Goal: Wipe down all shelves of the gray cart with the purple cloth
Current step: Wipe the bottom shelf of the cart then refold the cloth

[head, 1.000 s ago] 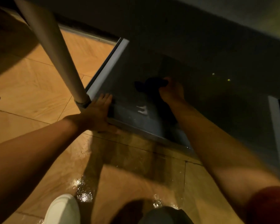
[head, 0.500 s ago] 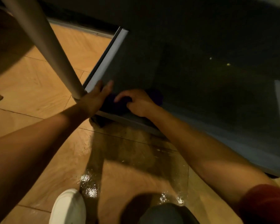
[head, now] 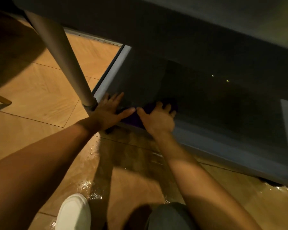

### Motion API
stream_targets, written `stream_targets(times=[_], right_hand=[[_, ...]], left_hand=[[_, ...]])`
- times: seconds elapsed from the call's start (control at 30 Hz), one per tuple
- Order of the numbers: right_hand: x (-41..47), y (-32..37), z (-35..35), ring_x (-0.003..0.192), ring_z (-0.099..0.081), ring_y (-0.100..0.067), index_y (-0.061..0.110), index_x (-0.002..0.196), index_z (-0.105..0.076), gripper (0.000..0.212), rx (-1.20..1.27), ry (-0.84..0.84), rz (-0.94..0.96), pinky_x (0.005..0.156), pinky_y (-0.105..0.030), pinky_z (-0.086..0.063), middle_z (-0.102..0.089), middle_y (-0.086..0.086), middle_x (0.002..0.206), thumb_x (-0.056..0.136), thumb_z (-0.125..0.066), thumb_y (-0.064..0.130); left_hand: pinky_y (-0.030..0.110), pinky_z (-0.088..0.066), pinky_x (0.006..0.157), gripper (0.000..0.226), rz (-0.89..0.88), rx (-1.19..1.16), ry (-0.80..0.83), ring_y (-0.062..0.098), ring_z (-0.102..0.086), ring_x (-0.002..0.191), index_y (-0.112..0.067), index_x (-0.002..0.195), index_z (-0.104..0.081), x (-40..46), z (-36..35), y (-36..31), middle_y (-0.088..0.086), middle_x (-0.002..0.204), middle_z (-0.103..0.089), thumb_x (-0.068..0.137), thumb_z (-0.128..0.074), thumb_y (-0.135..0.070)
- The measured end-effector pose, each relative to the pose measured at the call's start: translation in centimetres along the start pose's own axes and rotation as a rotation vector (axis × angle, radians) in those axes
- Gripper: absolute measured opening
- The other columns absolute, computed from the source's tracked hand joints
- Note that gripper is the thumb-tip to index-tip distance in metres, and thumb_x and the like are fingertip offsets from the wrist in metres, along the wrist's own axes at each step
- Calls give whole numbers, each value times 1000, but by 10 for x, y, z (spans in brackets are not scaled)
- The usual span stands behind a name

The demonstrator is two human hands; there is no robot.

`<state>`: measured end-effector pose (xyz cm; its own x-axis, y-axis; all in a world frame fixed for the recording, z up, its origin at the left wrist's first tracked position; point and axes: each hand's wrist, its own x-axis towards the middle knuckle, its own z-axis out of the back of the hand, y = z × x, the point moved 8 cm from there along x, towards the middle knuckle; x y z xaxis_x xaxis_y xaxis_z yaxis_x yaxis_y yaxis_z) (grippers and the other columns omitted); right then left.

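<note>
The gray cart's bottom shelf lies low over the floor, dark and in shadow under the shelf above. The purple cloth sits at the shelf's near left corner, mostly covered. My right hand presses flat on the cloth with fingers spread. My left hand rests open on the shelf's corner rim beside the cart's gray post, its thumb nearly touching my right thumb.
Wooden floor spreads to the left, with wet glare near my white shoe. My knee is at the bottom. A wooden furniture leg juts in at the far left. The upper shelf overhangs closely.
My right hand slid the cloth from the shelf's middle back to the near left corner, then a little rightward. My left hand stayed at the corner by the post.
</note>
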<state>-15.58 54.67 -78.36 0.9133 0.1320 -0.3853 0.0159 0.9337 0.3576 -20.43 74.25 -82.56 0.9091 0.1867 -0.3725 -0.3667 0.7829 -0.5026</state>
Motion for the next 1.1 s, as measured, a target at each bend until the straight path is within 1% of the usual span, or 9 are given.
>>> stream_targets(times=[0.17, 0.3, 0.37, 0.43, 0.5, 0.7, 0.9, 1.0, 1.1], right_hand=[[2, 64, -2, 133, -48, -32, 13, 129, -60, 46, 280, -215, 349, 106, -41, -46, -47, -14, 145, 84, -67, 11], [8, 110, -38, 145, -33, -34, 24, 150, -39, 65, 38, -99, 490, 115, -49, -38, -34, -12, 158, 92, -63, 41], [5, 105, -58, 146, -28, -35, 25, 155, -29, 77, -213, -92, 494, 112, -51, -38, -31, -8, 160, 90, -62, 50], [-1, 94, -54, 137, -37, -34, 21, 149, -40, 64, -308, -174, 513, 104, -49, -43, -44, -6, 151, 92, -58, 44], [-3, 82, -41, 129, -44, -34, 19, 138, -54, 47, -302, -212, 534, 98, -47, -45, -53, -5, 141, 93, -55, 33], [1, -31, 8, 129, -45, -35, 24, 126, -68, 35, -328, -135, 395, 94, -45, -52, -52, -6, 144, 92, -58, 20], [3, -75, 43, 130, -46, -35, 23, 128, -66, 32, -293, -194, 299, 97, -44, -50, -54, -9, 142, 98, -54, 21], [10, -29, 43, 133, -47, -31, 25, 134, -62, 37, -83, -253, 361, 106, -38, -44, -52, -8, 147, 97, -55, 24], [-7, 28, 6, 134, -46, -32, 28, 136, -60, 42, -54, -161, 496, 106, -41, -44, -51, -6, 149, 94, -56, 32]], left_hand=[[56, -17, 122, 115, 68, -622, -51, 25, -16, 153, -37, 157, -17, 6, 5, 8, 3, 166, -21, 62, -39, -99], [54, -40, 112, 121, 51, -855, -136, 33, -51, 132, -17, 145, -44, 7, 11, 4, 18, 146, -50, 55, -53, -97], [50, -37, 113, 115, 51, -683, -131, 35, -49, 132, -22, 145, -41, 8, 9, 3, 18, 146, -47, 61, -41, -99], [43, -33, 109, 102, 59, -393, -166, 35, -40, 137, -33, 154, -21, 5, 5, 4, 15, 153, -37, 73, -25, -96], [52, -33, 110, 96, 42, -149, -159, 38, -37, 136, -37, 156, -12, 3, 1, -2, 16, 153, -35, 78, -14, -92], [59, 3, 121, 111, -29, 355, 37, 36, 11, 153, -39, 158, 1, -2, -20, -1, 6, 169, 3, 63, 19, -94], [54, 7, 119, 98, 37, 477, 40, 39, 14, 151, -41, 156, 7, -6, -24, -2, 6, 167, 13, 74, -6, -94], [58, 1, 122, 70, -40, 497, 110, 41, 2, 152, -29, 158, -8, 9, -15, -15, 10, 168, 0, 100, -38, -54], [55, -6, 122, 59, -33, 333, 64, 42, -10, 151, -13, 158, -14, 14, -2, -13, 19, 165, -15, 105, -39, -22]])
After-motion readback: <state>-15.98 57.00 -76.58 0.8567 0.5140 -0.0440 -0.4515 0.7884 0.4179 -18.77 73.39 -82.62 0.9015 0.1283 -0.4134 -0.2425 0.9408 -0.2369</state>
